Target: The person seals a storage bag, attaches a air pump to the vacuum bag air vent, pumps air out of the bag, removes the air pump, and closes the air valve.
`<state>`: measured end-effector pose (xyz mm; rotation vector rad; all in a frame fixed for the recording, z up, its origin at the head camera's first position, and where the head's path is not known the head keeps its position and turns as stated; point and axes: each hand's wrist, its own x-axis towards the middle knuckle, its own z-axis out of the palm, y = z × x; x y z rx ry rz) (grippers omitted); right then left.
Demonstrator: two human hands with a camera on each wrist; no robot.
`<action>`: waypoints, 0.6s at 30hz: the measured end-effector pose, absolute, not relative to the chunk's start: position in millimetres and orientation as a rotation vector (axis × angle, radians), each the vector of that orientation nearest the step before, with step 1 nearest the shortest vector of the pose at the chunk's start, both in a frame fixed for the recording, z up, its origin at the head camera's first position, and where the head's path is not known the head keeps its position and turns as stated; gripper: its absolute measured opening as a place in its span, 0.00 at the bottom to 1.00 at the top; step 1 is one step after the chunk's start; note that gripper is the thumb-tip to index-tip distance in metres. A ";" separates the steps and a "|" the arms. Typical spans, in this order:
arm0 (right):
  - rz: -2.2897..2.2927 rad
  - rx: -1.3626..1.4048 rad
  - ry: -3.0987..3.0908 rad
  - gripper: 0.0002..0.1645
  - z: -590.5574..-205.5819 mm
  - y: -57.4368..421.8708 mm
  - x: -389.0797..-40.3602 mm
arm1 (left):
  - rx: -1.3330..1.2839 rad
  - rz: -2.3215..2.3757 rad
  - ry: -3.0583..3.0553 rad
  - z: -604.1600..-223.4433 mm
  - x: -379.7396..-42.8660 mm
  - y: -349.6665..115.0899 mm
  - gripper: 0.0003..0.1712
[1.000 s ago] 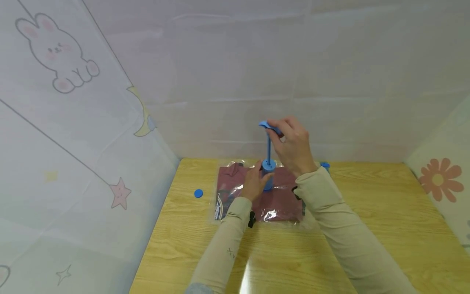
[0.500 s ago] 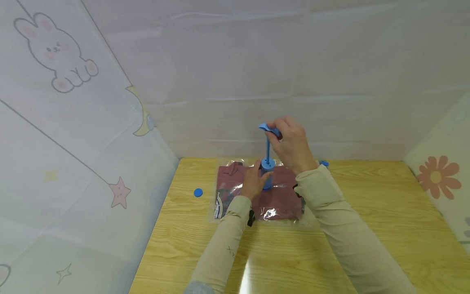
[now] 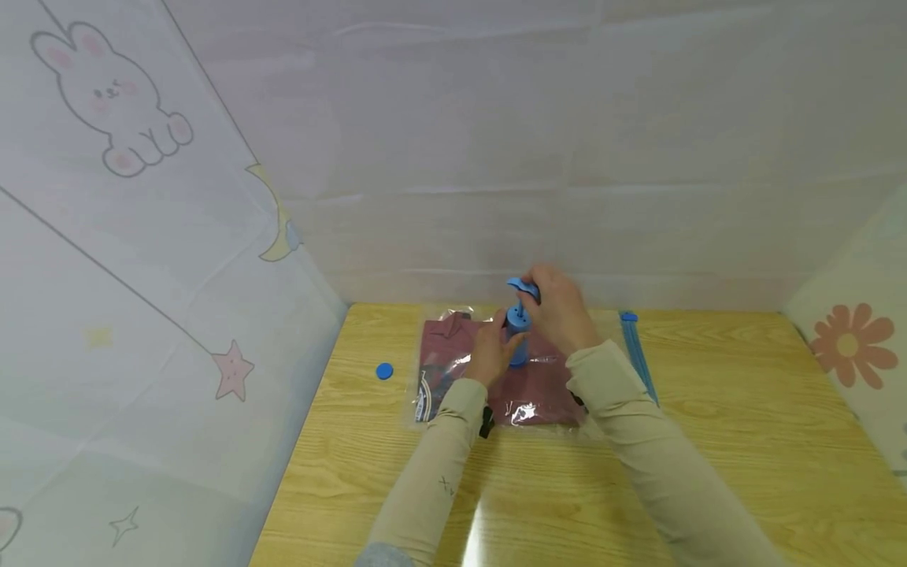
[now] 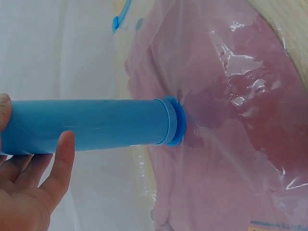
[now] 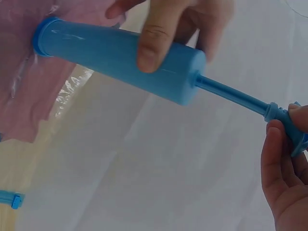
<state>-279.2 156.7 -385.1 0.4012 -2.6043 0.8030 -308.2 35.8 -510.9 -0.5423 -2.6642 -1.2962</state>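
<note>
A blue hand pump stands on a clear vacuum storage bag with folded maroon clothing inside. The pump's foot meets the bag at a blue round valve. My left hand grips the pump's barrel, thumb on one side and fingers on the other. With its fingers and thumb, my right hand holds the curved handle at the top. A short length of the pump's rod shows between handle and barrel.
A round blue cap lies on the wooden table, left of the bag. Along the bag's right end runs a blue zip strip with a slider. A pale wall rises behind the table.
My right hand has moved down with the handle, and the rod has slid most of the way into the barrel. My left hand stays in place on the barrel.
</note>
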 end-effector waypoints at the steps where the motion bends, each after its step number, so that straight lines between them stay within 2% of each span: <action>1: 0.803 0.395 -2.618 0.09 -387.6 156.5 -279.7 | -0.548 -1.294 -2.658 -510.8 -308.1 35.6 0.28; 6: 0.796 0.366 -2.694 0.10 -399.7 155.1 -281.6 | -0.575 -1.293 -2.633 -510.6 -308.3 35.1 0.26; 18: 0.783 0.332 -2.786 0.09 -423.8 156.0 -286.1 | -0.598 -1.308 -2.646 -510.8 -307.1 33.9 0.28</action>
